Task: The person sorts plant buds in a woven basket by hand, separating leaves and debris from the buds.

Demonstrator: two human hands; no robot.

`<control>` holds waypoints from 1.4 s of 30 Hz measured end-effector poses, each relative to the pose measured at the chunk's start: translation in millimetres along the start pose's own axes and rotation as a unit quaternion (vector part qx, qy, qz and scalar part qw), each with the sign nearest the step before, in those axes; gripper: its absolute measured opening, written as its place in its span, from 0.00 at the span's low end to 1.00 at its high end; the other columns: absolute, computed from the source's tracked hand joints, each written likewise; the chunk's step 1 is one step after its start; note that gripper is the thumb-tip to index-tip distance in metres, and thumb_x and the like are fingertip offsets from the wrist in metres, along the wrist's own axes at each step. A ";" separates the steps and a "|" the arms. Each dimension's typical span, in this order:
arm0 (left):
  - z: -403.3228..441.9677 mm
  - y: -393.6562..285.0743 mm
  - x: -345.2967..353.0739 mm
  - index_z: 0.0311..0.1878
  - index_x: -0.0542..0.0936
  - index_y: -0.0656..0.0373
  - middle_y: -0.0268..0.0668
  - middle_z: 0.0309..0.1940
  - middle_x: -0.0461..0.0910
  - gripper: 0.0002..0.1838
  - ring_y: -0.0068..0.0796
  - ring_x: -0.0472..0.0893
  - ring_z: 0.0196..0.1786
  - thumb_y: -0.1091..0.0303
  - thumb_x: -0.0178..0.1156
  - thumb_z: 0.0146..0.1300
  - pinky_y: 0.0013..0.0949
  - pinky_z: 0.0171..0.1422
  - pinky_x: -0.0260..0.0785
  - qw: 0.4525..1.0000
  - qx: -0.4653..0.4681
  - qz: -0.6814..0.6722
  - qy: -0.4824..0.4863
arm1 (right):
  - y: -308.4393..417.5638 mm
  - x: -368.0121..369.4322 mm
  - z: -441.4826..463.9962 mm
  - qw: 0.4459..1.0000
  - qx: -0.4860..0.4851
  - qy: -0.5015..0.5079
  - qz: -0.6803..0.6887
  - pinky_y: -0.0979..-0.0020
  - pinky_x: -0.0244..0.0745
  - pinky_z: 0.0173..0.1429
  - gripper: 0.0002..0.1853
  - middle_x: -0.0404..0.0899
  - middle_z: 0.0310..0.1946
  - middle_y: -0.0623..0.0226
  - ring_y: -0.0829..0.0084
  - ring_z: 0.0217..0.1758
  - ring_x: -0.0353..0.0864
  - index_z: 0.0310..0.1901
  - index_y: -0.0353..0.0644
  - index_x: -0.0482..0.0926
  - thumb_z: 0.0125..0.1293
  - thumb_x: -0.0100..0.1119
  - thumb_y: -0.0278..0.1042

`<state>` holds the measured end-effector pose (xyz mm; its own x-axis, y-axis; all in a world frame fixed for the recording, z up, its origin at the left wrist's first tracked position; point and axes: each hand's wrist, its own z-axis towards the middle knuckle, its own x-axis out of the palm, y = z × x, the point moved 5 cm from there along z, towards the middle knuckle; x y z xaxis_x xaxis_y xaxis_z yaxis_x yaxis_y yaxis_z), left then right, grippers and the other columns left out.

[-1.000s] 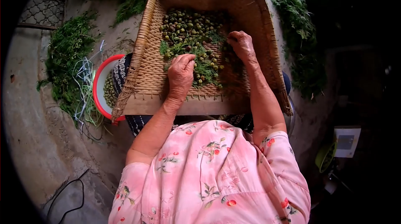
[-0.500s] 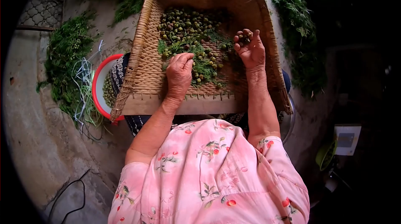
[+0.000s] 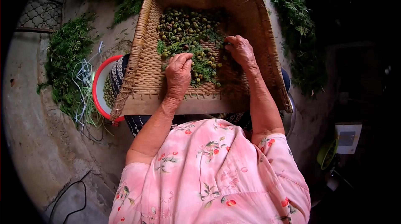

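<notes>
A woven wicker scoop basket (image 3: 140, 63) lies across my lap. Small round green-brown cones (image 3: 184, 23) are heaped toward its back left, and feathery green sprigs (image 3: 202, 65) lie mixed with the nearer ones. My left hand (image 3: 178, 75) is over the front of the heap, closed in a pinch; what is between its fingertips is too small to make out. Palm down, my right hand (image 3: 241, 51) is curled at the right edge of the cones. Its fingertips point left into the sprigs, and its palm is hidden.
A red-rimmed basin (image 3: 97, 88) holding similar cones stands left of my knee. Plastic strings (image 3: 83, 77) and leafy branches (image 3: 69, 57) lie beside it. More branches (image 3: 294, 23) lie at right. A green bowl (image 3: 327, 153) and a black cable (image 3: 69, 199) are on the floor.
My right hand, palm up with several cones in it before, has turned palm down and moved left and slightly lower. My left hand has barely moved.
</notes>
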<state>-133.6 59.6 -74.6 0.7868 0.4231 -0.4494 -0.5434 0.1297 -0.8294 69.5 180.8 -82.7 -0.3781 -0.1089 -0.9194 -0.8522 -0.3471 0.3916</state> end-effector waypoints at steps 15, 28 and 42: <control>-2.0 -6.3 0.5 0.41 0.81 0.62 0.39 0.38 0.81 0.08 0.38 0.79 0.42 0.78 0.60 0.57 0.34 0.49 0.71 1.000 0.018 -0.006 -0.014 | -33.4 -0.7 -42.6 0.384 0.104 -0.032 0.917 0.72 0.68 0.27 0.15 0.77 0.35 0.62 0.70 0.31 0.74 0.41 0.42 0.77 0.70 0.51 0.47; 54.4 -43.5 87.5 0.44 0.80 0.59 0.41 0.38 0.79 0.10 0.42 0.78 0.43 0.70 0.60 0.58 0.39 0.49 0.70 0.969 0.138 0.146 0.146 | -13.4 7.1 -69.7 0.310 0.156 -0.048 0.936 0.72 0.63 0.25 0.17 0.74 0.23 0.66 0.71 0.24 0.70 0.28 0.45 0.76 0.67 0.55 0.50; 47.1 -57.6 96.1 0.42 0.80 0.61 0.38 0.36 0.78 0.08 0.30 0.80 0.39 0.75 0.61 0.58 0.30 0.42 0.73 0.985 0.104 0.061 0.121 | -14.2 25.2 -70.1 0.380 0.232 -0.102 0.890 0.73 0.72 0.32 0.21 0.76 0.31 0.69 0.74 0.32 0.76 0.39 0.43 0.78 0.64 0.56 0.56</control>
<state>-40.5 134.9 -54.3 0.7455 0.2242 -0.6277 -0.6661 0.2821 -0.6904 97.5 117.7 -114.1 -0.4854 0.3039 0.8198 0.8634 0.3138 0.3949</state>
